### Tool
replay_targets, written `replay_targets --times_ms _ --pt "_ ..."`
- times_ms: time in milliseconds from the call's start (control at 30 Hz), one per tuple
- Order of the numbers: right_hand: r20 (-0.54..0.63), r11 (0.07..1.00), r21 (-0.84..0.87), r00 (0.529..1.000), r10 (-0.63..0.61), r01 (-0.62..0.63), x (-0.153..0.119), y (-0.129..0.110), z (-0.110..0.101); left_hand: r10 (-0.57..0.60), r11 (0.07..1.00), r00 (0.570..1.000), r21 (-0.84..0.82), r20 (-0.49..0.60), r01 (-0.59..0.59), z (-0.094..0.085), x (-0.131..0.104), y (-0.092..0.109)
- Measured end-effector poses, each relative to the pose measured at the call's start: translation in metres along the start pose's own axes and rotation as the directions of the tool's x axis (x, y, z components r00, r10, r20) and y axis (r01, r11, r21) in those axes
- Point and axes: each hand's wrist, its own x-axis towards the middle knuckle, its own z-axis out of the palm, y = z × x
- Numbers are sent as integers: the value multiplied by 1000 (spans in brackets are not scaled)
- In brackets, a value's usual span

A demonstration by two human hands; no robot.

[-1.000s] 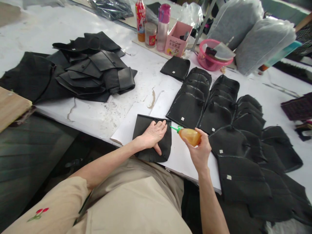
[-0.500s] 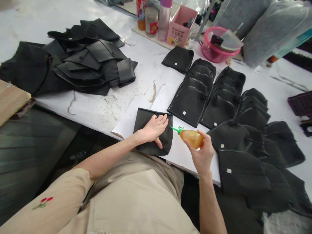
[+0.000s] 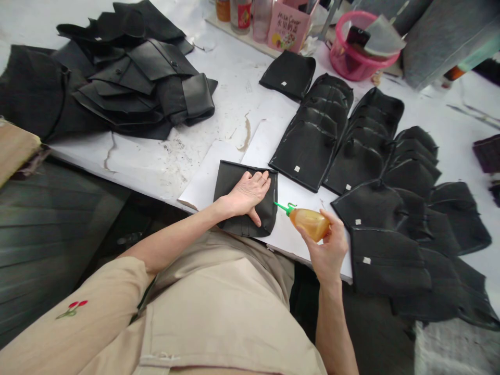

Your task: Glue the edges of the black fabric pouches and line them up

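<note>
A black leather-like piece (image 3: pixel 230 187), roughly square, lies flat at the table's front edge. My left hand (image 3: pixel 250 195) rests on it palm down, fingers stretched out and thumb apart. In my right hand (image 3: pixel 330 250) is a squeeze bottle (image 3: pixel 310 223) of amber liquid, held tilted sideways with fingers and thumb around its body. Its thin green nozzle points left, with the tip at the right edge of the black piece. A pale line shows along part of that edge. White sheets (image 3: pixel 207 177) lie underneath.
Overlapping rows of black pieces (image 3: pixel 304 151) with small white labels spread to the right. A heap of black pieces (image 3: pixel 128 88) lies at the back left. Behind stand a pink box (image 3: pixel 289 26) and a pink basket (image 3: pixel 361 65). A wooden board (image 3: pixel 17 148) juts in at left.
The view has tipped slightly downward, shifting the scene upward. The nozzle tip stays close to the right edge of the black piece, and my left hand remains flat on it.
</note>
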Motion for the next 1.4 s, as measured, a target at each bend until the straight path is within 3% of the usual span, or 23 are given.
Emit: replay_targets --times_ms 733,1400 --pt "4 988 25 989 150 -150 -34 -16 -17 9 1000 1000 12 -30 -9 7 0 -2" --pt "-47 985 14 984 170 -170 -60 -23 -24 -8 1000 1000 2 -2 8 2 -1 0"
